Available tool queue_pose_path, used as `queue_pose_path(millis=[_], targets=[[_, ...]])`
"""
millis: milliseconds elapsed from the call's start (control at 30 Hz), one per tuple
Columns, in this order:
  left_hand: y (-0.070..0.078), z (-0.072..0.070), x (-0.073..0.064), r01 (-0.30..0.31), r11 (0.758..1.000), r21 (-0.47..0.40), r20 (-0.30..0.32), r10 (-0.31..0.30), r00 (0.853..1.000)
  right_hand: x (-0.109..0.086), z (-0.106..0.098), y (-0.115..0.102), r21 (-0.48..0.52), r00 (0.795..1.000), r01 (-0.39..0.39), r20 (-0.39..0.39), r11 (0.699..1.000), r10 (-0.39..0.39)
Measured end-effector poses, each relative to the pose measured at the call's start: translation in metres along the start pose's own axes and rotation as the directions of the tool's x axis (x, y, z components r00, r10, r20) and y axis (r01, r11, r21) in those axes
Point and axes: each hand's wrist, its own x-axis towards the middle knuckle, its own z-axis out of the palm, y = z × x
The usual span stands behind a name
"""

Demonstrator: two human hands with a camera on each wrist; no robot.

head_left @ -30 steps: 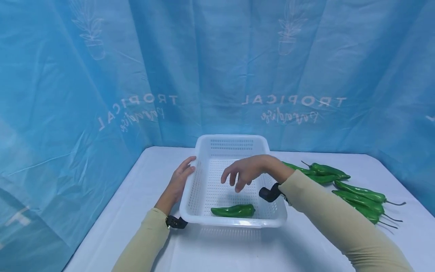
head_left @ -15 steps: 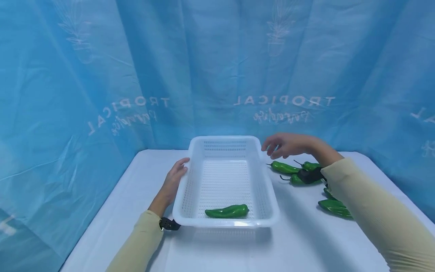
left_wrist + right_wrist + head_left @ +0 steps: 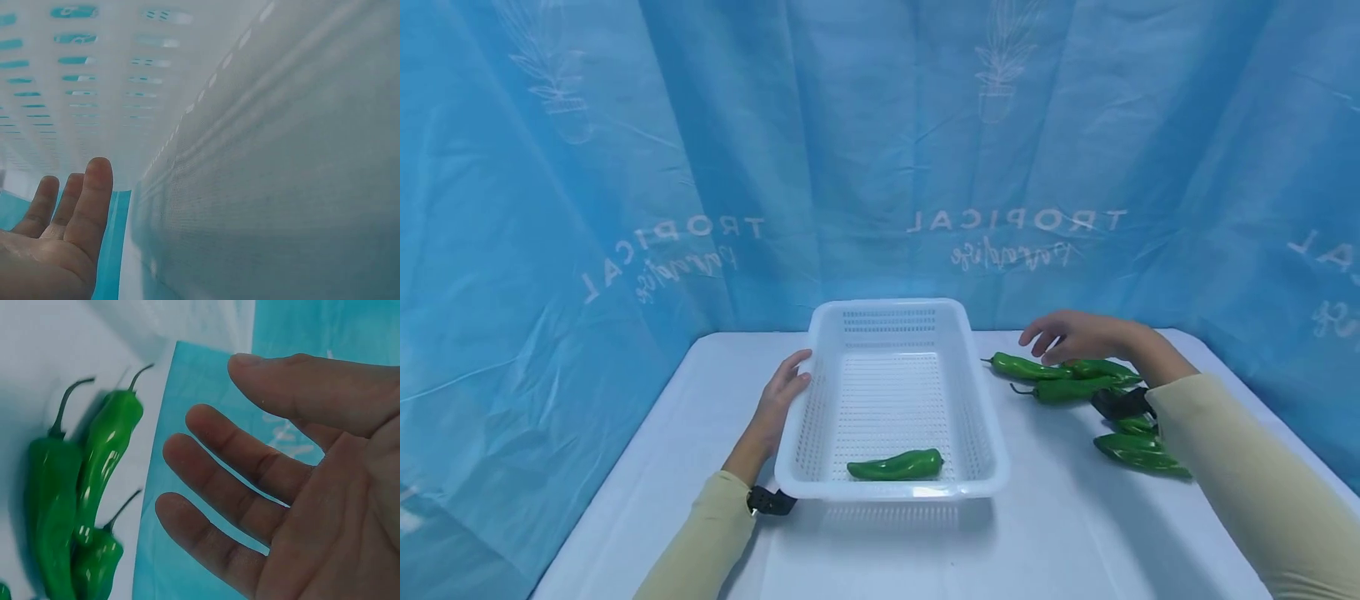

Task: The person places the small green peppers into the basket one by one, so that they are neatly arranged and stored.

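A white perforated plastic basket (image 3: 790, 479) stands mid-table, with one green pepper (image 3: 897, 465) lying crosswise at its near end. My left hand (image 3: 775, 400) rests against the basket's left side, its fingertips at the rim. In the left wrist view several straight fingers (image 3: 87, 215) show beside the slotted wall. To the right of the basket, my right hand (image 3: 1078, 335) hovers over a group of long green peppers (image 3: 1026, 367), holding nothing. The right wrist view shows its fingers (image 3: 212, 478) spread and relaxed, with peppers (image 3: 53, 506) lying to their left.
Several more green peppers (image 3: 1138, 452) lie nearer on the right side, partly hidden by the right sleeve (image 3: 1247, 483). The white-covered table (image 3: 880, 558) ends at a blue printed curtain (image 3: 865, 167) behind and at both sides.
My right hand has moved from above the basket rightward to over the peppers, dipping slightly in the last half second. The left hand stays at the basket. The view has shifted a little.
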Motion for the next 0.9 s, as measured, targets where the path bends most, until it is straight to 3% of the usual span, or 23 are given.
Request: queue_pose_path(millis=[533,733,900], targets=[[0.001,-0.002,-0.002,0.006,1.0,-0.001,0.006,-0.006,1.0,-0.074,0.007,0.072,-0.067,0.995,-0.021,-0.097,0.998,0.015],[0.0,-0.002,0.0,0.004,1.0,-0.005,0.016,-0.004,1.0,-0.104,0.022,0.103,-0.1,0.991,-0.008,-0.137,0.995,-0.006],[0.0,-0.003,0.001,0.0,1.0,-0.003,0.018,0.0,1.0,-0.112,0.038,0.126,-0.122,0.983,-0.019,-0.186,0.992,-0.004]])
